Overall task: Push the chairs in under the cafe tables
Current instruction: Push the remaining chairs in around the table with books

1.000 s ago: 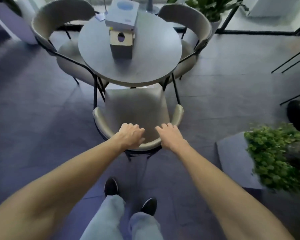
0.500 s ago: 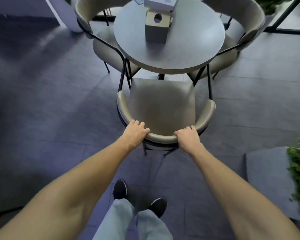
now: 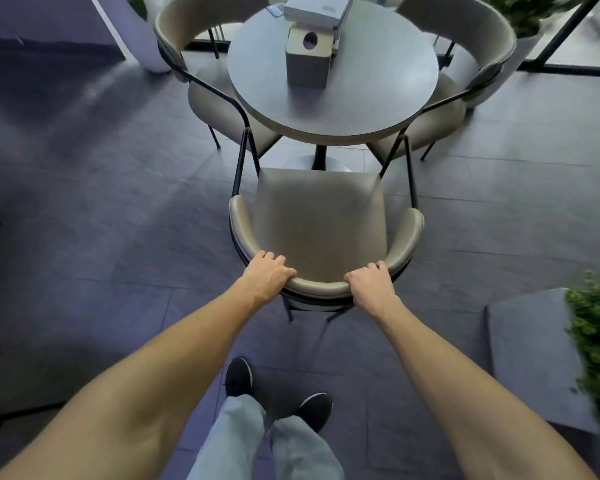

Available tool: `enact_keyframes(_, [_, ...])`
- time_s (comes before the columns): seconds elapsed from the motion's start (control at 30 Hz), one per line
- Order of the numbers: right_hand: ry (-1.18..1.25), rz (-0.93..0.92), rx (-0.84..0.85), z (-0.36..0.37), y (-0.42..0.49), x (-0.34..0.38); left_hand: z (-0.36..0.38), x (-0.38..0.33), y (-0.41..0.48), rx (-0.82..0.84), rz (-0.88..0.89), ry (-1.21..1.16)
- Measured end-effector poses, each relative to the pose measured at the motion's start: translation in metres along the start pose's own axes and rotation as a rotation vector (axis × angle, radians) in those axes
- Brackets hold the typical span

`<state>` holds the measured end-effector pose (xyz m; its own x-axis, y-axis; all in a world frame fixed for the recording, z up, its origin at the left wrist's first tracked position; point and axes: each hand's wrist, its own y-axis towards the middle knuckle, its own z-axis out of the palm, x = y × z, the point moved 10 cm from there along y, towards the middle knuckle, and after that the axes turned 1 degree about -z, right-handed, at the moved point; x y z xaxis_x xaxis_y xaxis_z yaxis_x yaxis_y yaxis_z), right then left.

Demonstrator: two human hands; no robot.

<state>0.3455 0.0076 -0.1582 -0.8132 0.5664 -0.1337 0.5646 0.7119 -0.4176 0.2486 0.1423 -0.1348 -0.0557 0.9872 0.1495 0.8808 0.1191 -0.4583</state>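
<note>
Both hands grip the near chair (image 3: 321, 223) by its curved backrest, left hand (image 3: 267, 273) and right hand (image 3: 371, 285), fingers curled over the rim. Its seat stands clear of the round surface (image 3: 378, 95), so that push remains; two far chairs look tucked in. The tissue box (image 3: 307, 58) likely holds tissues, unseen.

Both bare arms are stretched forward and down; the left hand (image 3: 269, 274) and right hand (image 3: 371, 284) are curled, knuckles up, fingers closed over a curved backrest (image 3: 321, 287)
</note>
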Motion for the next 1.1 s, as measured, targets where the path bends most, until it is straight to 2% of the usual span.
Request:
enact_keyframes(0.53, [-0.014, -0.003, 0.001, 0.006, -0.030, 0.008, 0.016, -0.019, -0.017, 0.051, 0.012, -0.008])
enact_keyframes(0.7, [0.037, 0.014, 0.057, -0.011, -0.042, 0.006, 0.001, -0.023, -0.023, 0.094, 0.047, -0.039])
enact_keyframes(0.8, [0.099, 0.047, 0.029, -0.042, -0.056, -0.009, -0.034, -0.025, -0.023, 0.088, 0.053, -0.031])
enact_keyframes(1.1, [0.141, 0.162, -0.118, -0.142, -0.084, -0.113, -0.210, -0.065, 0.030, -0.145, 0.030, -0.004])
